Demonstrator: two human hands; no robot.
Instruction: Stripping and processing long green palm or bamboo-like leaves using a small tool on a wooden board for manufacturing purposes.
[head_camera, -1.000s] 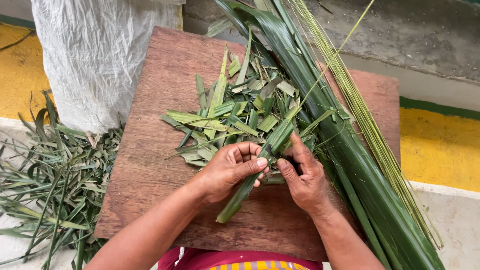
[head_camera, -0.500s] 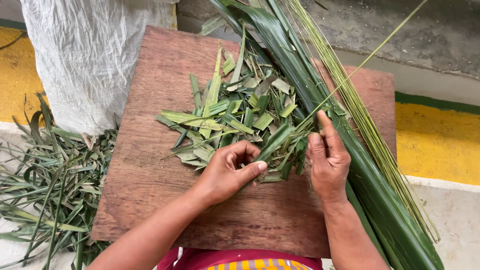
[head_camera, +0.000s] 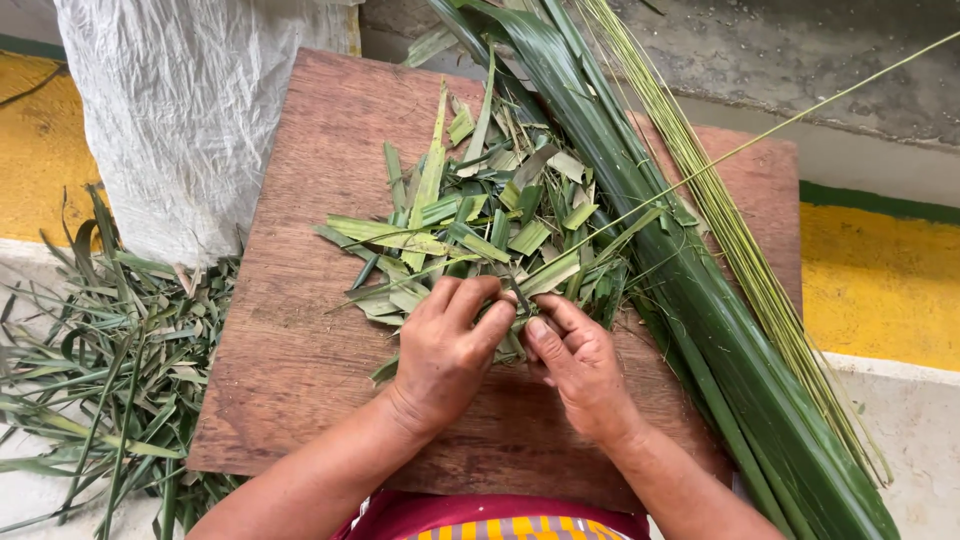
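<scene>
A brown wooden board (head_camera: 310, 330) lies in front of me with a heap of cut green leaf pieces (head_camera: 480, 225) on its middle. My left hand (head_camera: 445, 350) and my right hand (head_camera: 575, 365) meet at the near edge of the heap. Both pinch the same green leaf strip (head_camera: 545, 275), which runs up and to the right; a thin pale rib (head_camera: 760, 140) continues from it towards the upper right corner. A bundle of long dark green palm leaves (head_camera: 680, 280) lies diagonally along the board's right side, just right of my right hand.
A bunch of thin yellow-green leaf ribs (head_camera: 730, 230) lies beside the long leaves. A white woven sack (head_camera: 190, 110) stands at the upper left. Discarded leaf scraps (head_camera: 100, 360) cover the floor on the left. Yellow floor paint (head_camera: 880, 280) shows on the right.
My right hand, spread flat over the heap half a second ago, has come back to my left hand and closed on the strip. The thin rib now stretches out to the upper right.
</scene>
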